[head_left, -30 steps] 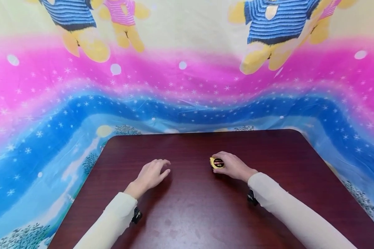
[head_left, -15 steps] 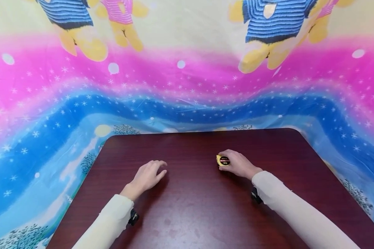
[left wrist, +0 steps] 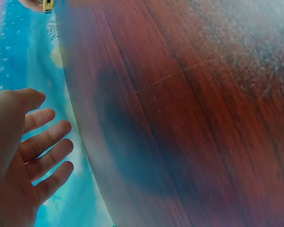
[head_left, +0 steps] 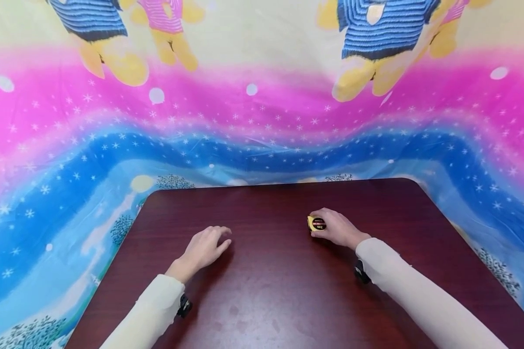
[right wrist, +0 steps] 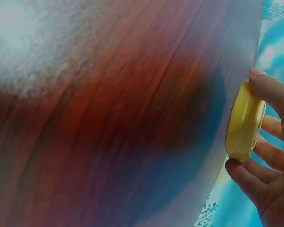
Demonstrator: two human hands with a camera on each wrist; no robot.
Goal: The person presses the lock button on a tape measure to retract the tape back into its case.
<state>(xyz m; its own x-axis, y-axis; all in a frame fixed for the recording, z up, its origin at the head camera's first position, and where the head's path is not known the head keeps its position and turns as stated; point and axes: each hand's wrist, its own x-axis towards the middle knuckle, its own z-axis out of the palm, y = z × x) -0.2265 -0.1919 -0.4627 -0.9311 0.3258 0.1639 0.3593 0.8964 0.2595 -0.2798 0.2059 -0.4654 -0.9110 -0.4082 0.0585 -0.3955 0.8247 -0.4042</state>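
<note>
In the head view my right hand (head_left: 338,228) grips a small yellow tape measure (head_left: 317,223) with a round black label on its face. The right wrist view shows the yellow edge of the tape measure (right wrist: 245,122) between the thumb on one end and the fingers on the other, over the table. My left hand (head_left: 204,248) holds nothing over the table's left half, fingers relaxed and slightly bent. Seen from the left wrist, the fingers of that left hand (left wrist: 31,146) are spread, and the tape measure (left wrist: 48,5) peeks in at the top edge.
A dark red-brown wooden table (head_left: 262,281) with rounded far corners lies beneath both hands. Behind and beside it hangs a printed cloth (head_left: 253,121) in pink, blue and cream. Black wrist devices sit at both cuffs, such as the right one (head_left: 361,272).
The right hand has shifted a little to the right with the tape measure in its grip. In the head view the left hand has drifted slightly left, still holding nothing.
</note>
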